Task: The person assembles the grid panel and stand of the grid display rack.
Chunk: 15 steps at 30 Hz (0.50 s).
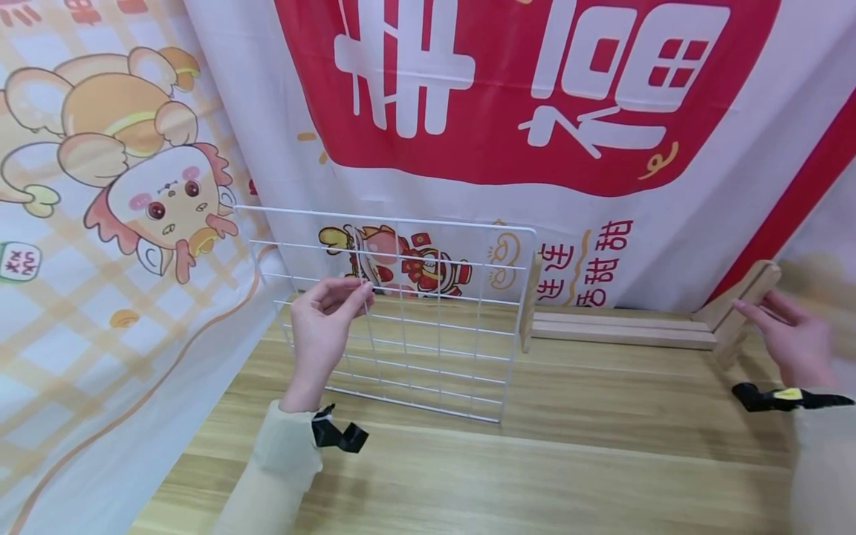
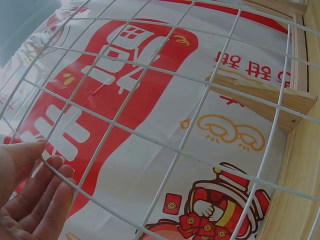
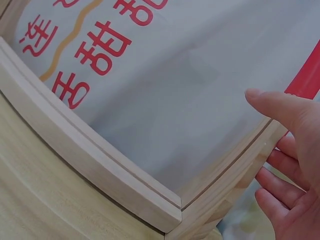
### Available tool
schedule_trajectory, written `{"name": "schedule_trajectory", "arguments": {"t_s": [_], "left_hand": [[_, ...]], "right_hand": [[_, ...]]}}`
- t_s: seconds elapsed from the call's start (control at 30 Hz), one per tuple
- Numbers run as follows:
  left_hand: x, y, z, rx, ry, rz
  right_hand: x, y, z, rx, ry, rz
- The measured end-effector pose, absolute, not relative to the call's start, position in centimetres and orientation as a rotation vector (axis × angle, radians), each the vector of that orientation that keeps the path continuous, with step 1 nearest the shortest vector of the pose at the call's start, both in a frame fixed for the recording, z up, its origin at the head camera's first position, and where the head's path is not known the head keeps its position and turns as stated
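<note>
A white wire grid panel (image 1: 421, 349) stands upright on the wooden table, its left end nearer me. My left hand (image 1: 328, 316) pinches one of its wires between thumb and fingers; in the left wrist view the fingertips (image 2: 55, 167) meet at a wire crossing. To the right is a pale wooden stand (image 1: 622, 332) with a grooved crossbar and an end piece at each side. At its right end piece (image 3: 240, 175) is my right hand (image 1: 796, 334), thumb extended over the inner side, relaxed fingers beside the outer edge. How firmly they touch is unclear.
Behind hangs a printed white cloth (image 1: 414, 182) with a large red patch and lettering. A checked cartoon cloth (image 1: 80, 327) covers the left side. The grid's right edge stands beside the stand's left end piece (image 1: 530, 305). Bare wood tabletop (image 1: 568, 475) shows in front.
</note>
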<state>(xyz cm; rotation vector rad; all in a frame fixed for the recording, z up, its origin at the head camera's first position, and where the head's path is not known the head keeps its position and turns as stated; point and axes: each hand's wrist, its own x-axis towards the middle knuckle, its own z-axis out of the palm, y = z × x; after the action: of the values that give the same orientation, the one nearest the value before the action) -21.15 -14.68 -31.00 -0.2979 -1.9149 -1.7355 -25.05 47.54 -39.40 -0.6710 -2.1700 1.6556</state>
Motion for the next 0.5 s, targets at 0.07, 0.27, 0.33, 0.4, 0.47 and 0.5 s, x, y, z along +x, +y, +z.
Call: {"name": "schedule_trajectory", "arguments": {"t_s": [0.07,0.27,0.33,0.4,0.47,0.5], "left_hand": [[-21.16,-14.72,-31.02,-0.291,-1.921,-1.728],[-21.21,-14.78,-31.11,-0.296,-1.926,-1.716],[-21.24,-14.79,-31.13,-0.304,-1.922,-1.715],[-21.27,-14.8,-31.14,-0.314,-1.919,-1.712],[-21.29,-14.82,-31.16,-0.324,-1.915,-1.705],[-21.3,-14.83,-31.17,-0.327,-1.914,-1.702]], "right_hand": [[-25.09,47.53,-39.37,-0.692,-2.178,1.648],[-25.11,47.45,-39.36,-0.707,-2.241,1.594],[-25.17,47.41,-39.36,-0.686,-2.267,1.579],[-25.26,47.34,-39.32,-0.667,-2.287,1.567],[-25.34,47.29,-39.33,-0.628,-2.299,1.572],[-25.4,47.28,-39.35,-0.605,-2.307,1.581]]}}
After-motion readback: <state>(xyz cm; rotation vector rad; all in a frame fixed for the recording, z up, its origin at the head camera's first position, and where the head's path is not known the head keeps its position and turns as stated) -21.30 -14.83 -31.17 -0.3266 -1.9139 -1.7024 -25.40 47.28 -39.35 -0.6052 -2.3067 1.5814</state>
